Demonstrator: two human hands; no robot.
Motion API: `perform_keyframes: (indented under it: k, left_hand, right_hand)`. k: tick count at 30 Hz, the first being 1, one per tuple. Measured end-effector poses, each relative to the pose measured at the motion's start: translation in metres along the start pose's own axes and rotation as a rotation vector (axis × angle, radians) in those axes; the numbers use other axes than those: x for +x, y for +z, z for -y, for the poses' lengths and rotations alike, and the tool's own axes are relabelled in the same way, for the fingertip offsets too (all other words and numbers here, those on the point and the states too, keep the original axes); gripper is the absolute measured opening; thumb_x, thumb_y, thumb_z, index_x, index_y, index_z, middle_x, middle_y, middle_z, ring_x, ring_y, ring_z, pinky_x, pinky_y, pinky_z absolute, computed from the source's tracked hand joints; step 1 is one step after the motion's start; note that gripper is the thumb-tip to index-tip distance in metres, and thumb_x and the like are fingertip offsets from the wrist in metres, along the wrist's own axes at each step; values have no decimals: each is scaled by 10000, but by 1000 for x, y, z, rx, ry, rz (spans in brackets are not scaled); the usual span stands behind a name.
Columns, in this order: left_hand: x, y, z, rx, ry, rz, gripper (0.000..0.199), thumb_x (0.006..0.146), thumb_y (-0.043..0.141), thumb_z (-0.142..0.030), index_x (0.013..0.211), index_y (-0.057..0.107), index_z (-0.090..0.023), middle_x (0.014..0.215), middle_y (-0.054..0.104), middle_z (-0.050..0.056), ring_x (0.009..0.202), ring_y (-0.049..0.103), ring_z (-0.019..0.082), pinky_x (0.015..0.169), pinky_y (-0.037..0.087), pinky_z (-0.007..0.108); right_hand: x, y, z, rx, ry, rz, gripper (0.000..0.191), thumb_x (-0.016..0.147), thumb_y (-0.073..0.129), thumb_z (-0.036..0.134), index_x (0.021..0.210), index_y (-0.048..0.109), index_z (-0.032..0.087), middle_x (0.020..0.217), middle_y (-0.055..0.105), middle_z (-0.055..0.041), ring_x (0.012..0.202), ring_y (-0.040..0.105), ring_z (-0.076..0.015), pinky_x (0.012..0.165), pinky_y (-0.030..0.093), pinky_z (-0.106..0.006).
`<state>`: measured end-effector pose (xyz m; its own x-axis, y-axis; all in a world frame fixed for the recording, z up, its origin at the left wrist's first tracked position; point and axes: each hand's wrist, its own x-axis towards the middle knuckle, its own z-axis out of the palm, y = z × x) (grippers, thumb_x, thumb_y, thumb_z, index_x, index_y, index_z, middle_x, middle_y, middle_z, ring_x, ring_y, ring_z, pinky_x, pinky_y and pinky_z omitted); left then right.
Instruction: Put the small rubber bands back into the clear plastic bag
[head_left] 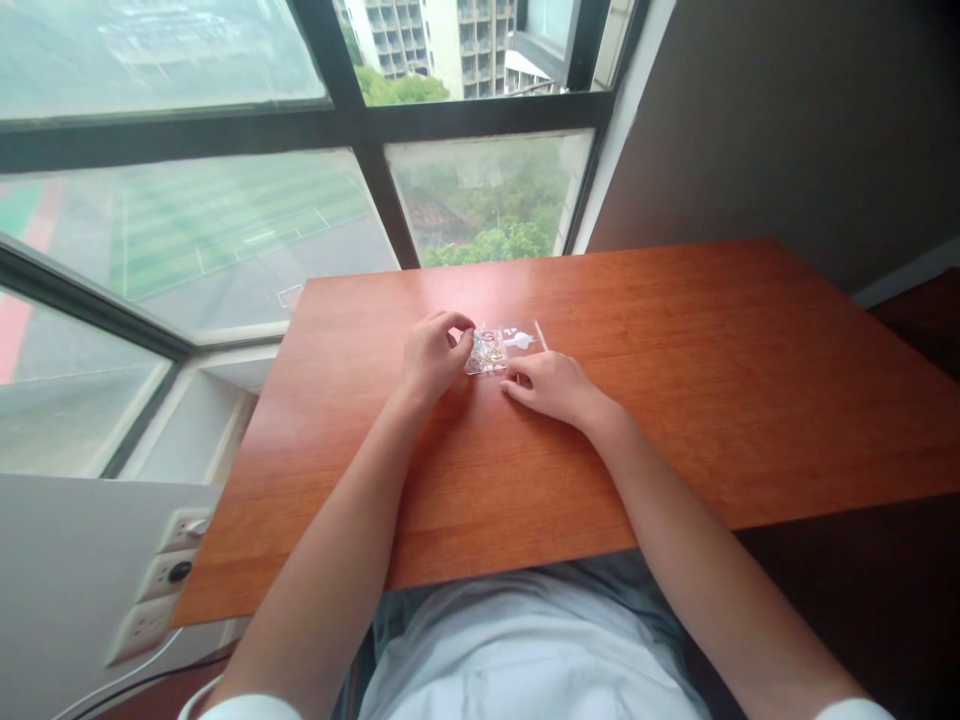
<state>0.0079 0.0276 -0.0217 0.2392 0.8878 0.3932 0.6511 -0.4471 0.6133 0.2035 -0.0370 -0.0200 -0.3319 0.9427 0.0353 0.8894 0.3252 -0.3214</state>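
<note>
A small clear plastic box [487, 368] lies on the wooden table with its lid [525, 340] swung out flat to the right. Several small ring-like pieces [494, 354], some gold-coloured, sit in its compartments; they are too small to name surely. At the box's left side is my left hand [436, 352], thumb and forefinger pinched together over the edge; whatever may be between the fingertips is hidden. My right hand [551, 385] rests on the table with curled fingers, gripping the box's front edge near the lid joint. A white print shows on the lid.
The brown wooden table [712, 390] reaches far to the right. Dark-framed windows [375, 180] stand behind and to the left of it. Wall sockets [161, 580] with plugs and cables are below its left edge. A grey wall [735, 130] rises at the back right.
</note>
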Motion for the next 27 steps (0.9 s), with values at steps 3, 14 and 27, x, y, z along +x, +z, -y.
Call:
perform_keyframes:
  k: [3, 14, 27]
  left_hand:
    - [1, 0, 0, -1, 1, 3, 131, 820, 588, -226, 857, 708, -187, 858, 697, 21, 607, 573, 116, 620, 435, 246]
    - [1, 1, 0, -1, -4, 14, 130, 822, 587, -225, 856, 707, -188, 854, 699, 19, 614, 580, 117, 628, 436, 247]
    - [0, 0, 0, 10, -14, 22, 139, 822, 584, -234, 865, 709, -193, 862, 707, 21, 627, 583, 123, 639, 447, 249]
  right_hand:
    - [0, -2, -2, -15, 61, 3, 182, 908, 563, 379, 951, 666, 236, 903, 732, -26, 806, 659, -185, 640, 376, -261]
    - [-1, -4, -2, -14, 51, 16, 181, 922, 505, 318, 961, 671, 255, 901, 739, -19, 828, 671, -185, 657, 377, -266]
    - [-2, -6, -3, -19, 65, 31, 166, 882, 530, 304, 925, 683, 255, 881, 734, -21, 813, 661, -193, 660, 385, -273]
